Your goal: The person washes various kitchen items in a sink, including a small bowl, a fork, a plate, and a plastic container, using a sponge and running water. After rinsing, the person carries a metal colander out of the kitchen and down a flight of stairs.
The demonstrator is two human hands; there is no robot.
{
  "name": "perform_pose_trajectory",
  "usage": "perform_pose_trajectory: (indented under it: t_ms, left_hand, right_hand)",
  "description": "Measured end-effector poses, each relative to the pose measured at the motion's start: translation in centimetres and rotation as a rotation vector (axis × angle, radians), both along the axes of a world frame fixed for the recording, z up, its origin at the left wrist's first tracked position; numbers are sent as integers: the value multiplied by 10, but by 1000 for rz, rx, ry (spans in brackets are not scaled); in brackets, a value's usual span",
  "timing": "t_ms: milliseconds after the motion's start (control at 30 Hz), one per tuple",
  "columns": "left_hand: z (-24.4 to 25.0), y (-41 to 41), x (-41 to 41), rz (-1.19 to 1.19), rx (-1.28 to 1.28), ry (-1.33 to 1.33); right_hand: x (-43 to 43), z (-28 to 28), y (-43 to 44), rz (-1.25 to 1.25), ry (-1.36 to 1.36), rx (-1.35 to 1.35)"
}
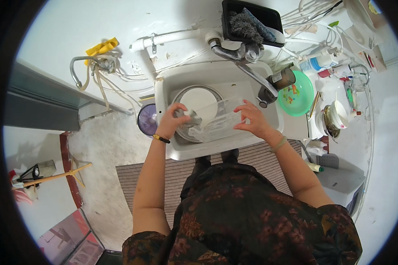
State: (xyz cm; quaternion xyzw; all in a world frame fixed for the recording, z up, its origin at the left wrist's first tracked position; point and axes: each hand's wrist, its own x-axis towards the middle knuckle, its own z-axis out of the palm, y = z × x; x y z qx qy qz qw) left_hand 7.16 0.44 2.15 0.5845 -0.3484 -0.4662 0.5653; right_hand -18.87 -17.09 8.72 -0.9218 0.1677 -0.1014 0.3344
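Note:
Over a white sink [252,132] my left hand [174,120] pinches a grey crumpled cloth or scrubber [189,119] between thumb and fingers. Just right of it is a clear plastic container [220,124], see-through, its outline hard to make out. At the container's right end is my right hand [252,120], fingers spread and curved; the thumb and fingertips are near its edge, and whether they grip it cannot be told. Beneath, in the sink, stands a round metal basin or colander [178,96] with a white round plate or lid [199,99] inside.
A metal faucet [257,78] reaches over the sink's right part, near a dark cup [286,79]. On the right sit a green plastic basin [300,106] and stacked bowls [338,114]. A black tray [225,20] with scrubbers hangs above; a purple bin [147,120] stands left.

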Motion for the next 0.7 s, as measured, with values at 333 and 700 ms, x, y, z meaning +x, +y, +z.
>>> perform_pose_trajectory:
  t_ms: [333, 700]
  left_hand:
    - [-107, 1, -18, 633, -62, 1033]
    - [-101, -19, -60, 347, -104, 1484]
  right_hand:
    - [27, 73, 13, 109, 81, -167]
    - [79, 91, -6, 62, 386, 0]
